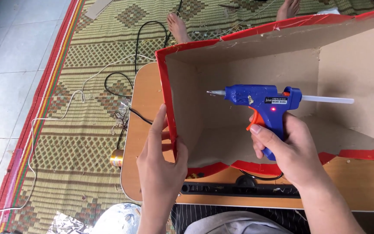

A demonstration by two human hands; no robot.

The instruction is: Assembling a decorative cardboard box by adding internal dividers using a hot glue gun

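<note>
My right hand (291,151) grips a blue hot glue gun (265,100) with an orange trigger, a lit red lamp and a white glue stick out of its back. Its metal nozzle points left, inside an open cardboard box (256,78) with red-taped edges. My left hand (161,160) holds the box's left wall, thumb along the red edge. The box lies on its side on a small wooden table (143,99).
A woven patterned mat (78,143) covers the floor. Black and white cables (122,82) trail left of the table. A small gold roll (117,157) lies by the table's edge. Crumpled foil (109,219) sits at the bottom. Another person's bare feet (178,26) are beyond the box.
</note>
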